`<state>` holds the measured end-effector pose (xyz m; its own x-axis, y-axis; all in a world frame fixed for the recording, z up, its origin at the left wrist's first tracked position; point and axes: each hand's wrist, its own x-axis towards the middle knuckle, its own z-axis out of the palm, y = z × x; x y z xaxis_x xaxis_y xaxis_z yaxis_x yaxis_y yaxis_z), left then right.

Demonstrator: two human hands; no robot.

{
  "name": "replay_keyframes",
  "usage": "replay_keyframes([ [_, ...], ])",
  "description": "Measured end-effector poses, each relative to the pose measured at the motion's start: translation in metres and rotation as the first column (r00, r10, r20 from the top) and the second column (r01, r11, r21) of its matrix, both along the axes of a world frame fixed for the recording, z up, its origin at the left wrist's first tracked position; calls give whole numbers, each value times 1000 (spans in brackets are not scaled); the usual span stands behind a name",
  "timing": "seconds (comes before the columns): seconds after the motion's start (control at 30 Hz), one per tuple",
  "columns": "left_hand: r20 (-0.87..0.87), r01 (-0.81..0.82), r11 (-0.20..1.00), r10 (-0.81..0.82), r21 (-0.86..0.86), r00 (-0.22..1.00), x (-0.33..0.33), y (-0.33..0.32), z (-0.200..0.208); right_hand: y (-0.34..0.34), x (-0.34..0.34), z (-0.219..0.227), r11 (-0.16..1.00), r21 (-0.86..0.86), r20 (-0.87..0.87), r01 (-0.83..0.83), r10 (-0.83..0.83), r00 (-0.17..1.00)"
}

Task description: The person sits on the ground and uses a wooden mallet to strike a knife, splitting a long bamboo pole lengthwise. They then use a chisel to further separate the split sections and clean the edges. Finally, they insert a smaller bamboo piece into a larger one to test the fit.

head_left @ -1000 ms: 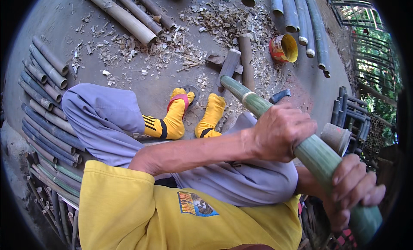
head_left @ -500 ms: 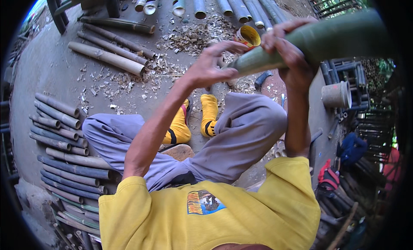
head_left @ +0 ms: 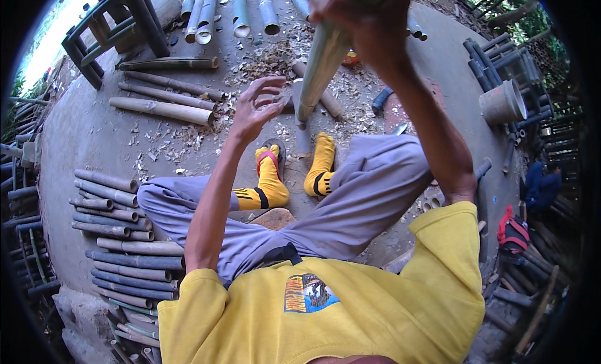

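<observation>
A thick green bamboo pole point(head_left: 321, 70) is held tilted in front of me, its lower end between and beyond my feet. My right hand point(head_left: 369, 35) is closed round its upper part, close to the camera. Fingers spread, my left hand point(head_left: 255, 110) hovers empty just left of the pole's lower end, not touching it. Whether that end rests on the ground or on the grey piece beside it, I cannot tell. A short brown bamboo piece point(head_left: 330, 102) lies behind the pole.
Bamboo lengths point(head_left: 134, 262) are stacked on my left, with several more poles point(head_left: 240, 16) at the far side. Pale shavings point(head_left: 269, 60) litter the ground. A grey bucket point(head_left: 503, 103) stands at right. A dark bamboo frame point(head_left: 116, 32) stands far left.
The bamboo pole has swung from slanting out to the right to pointing down in front of me. My left hand has come away from its end and lowered; my right hand still grips it.
</observation>
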<state>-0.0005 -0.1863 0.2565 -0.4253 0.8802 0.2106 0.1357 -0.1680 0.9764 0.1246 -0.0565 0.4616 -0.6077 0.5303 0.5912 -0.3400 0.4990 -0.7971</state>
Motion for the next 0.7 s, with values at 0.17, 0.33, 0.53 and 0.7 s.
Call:
replay_keyframes([
  [0.17, 70, -160, 987, 161, -26, 984, -14, -36, -16, -21, 5, 63, 991, -29, -126, -129, 124, 984],
  [0.33, 178, -370, 929, 365, -10, 914, -14, -57, -32, -45, 12, 74, 935, -227, -201, -274, 230, 952],
  [0.53, 209, -426, 900, 435, -87, 876, -16, -70, -52, -27, -24, -40, 877, -232, -186, -421, 385, 904],
  [0.7, 170, -431, 891, 451, -141, 876, -23, -81, -74, -27, -16, -6, 882, -112, -233, -458, 424, 875],
])
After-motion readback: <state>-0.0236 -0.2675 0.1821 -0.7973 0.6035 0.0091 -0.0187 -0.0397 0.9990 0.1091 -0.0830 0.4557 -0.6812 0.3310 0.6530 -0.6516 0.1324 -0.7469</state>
